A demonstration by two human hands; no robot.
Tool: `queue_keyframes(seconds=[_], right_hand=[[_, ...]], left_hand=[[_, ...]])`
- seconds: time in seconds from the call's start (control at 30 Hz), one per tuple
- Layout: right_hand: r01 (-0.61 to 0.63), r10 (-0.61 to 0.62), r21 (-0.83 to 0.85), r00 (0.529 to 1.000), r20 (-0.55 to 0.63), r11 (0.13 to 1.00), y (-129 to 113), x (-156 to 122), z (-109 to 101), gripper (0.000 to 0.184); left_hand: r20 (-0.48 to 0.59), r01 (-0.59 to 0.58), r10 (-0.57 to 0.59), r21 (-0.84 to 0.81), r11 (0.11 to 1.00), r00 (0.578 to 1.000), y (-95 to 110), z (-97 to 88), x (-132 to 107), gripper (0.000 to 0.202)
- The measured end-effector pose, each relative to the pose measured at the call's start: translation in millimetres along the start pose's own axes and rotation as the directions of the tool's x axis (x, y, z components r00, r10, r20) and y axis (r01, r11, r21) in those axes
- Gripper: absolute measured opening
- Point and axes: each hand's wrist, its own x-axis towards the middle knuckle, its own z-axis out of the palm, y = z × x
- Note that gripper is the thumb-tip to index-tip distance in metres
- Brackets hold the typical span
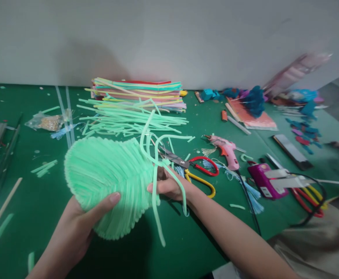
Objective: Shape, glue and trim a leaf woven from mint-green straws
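Observation:
A mint-green fan made of pipe cleaners (114, 182), leaf-shaped with a rounded left end, is held up over the table between both hands. My left hand (85, 221) grips its lower left part, the thumb lying on the front and the fingers hidden behind. At the narrow right end my right hand (166, 184) is closed, its thumb pressing near the edge. Several loose pipe cleaner ends (157, 174) curl out there and hang down past the right hand. Scissors with red and yellow handles (194, 166) lie just behind the right hand.
Bundles of coloured pipe cleaners (137, 95) and loose mint ones (134, 118) lie by the wall. On the right are a pink glue gun (224, 151), a purple power strip (264, 180), more scissors (308, 199) and a dark blue tuft (254, 101). A plastic bag (49, 122) lies left.

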Motion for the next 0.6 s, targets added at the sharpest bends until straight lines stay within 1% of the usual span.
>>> queue_keyframes(seconds=[0.17,0.3,0.37,0.5,0.6], right_hand=[[-0.041,0.039,0.098,0.999,0.027,0.994,-0.2,2.5,5.0,0.031],[-0.075,0.072,0.132,0.997,0.030,0.988,0.8,5.4,4.5,0.033],[-0.096,0.093,0.146,0.995,0.024,0.985,0.5,6.5,3.0,0.034],[-0.103,0.099,0.172,0.995,0.031,0.980,-2.7,8.0,3.0,0.034],[-0.093,0.093,0.159,0.996,0.009,0.983,-5.7,7.7,6.0,0.033]], left_hand=[[-0.021,-0.006,0.006,0.004,1.000,1.000,-0.8,0.6,0.5,0.061],[-0.050,-0.035,0.035,-0.003,0.999,0.998,-0.3,1.1,-0.8,0.059],[-0.042,-0.048,0.048,-0.005,0.999,0.998,0.8,1.5,-1.6,0.063],[-0.041,-0.031,0.031,-0.004,1.000,0.999,3.5,2.4,-2.3,0.081],[-0.040,-0.027,0.027,-0.007,1.000,0.999,4.4,2.8,-1.9,0.084]])
